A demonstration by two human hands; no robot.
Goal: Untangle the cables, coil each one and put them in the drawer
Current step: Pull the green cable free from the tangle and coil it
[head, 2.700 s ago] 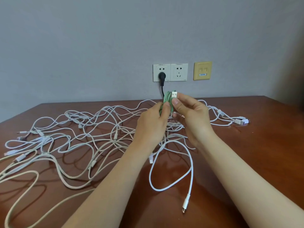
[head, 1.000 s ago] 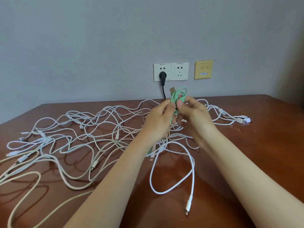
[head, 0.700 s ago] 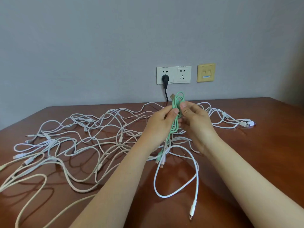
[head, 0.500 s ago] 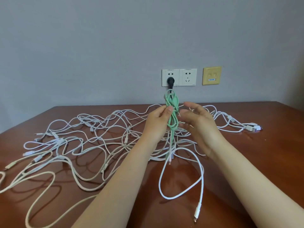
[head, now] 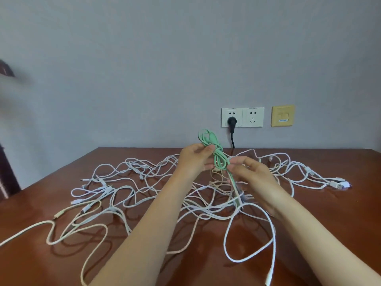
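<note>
A green cable [head: 216, 150], folded into a long bundle, hangs upright above the table. My left hand [head: 194, 159] pinches it near its upper loops. My right hand [head: 250, 173] pinches the strands a little lower, where they trail down toward the table. Below them a tangle of white and beige cables [head: 132, 188] spreads over the brown wooden table [head: 329, 219]. One white cable forms a big loop [head: 250, 240] at the front. No drawer is in view.
Two white wall sockets [head: 242, 117] sit behind the table, a black plug [head: 232, 121] in the left one. A yellow data plate [head: 282, 116] is beside them. USB plug ends [head: 338, 184] lie at the far right. Dark furniture [head: 6, 174] stands at the left edge.
The green bundle has loosened and lengthened, its tail now hanging to the table. My right hand slid down the strands. The view has shifted so everything sits further right.
</note>
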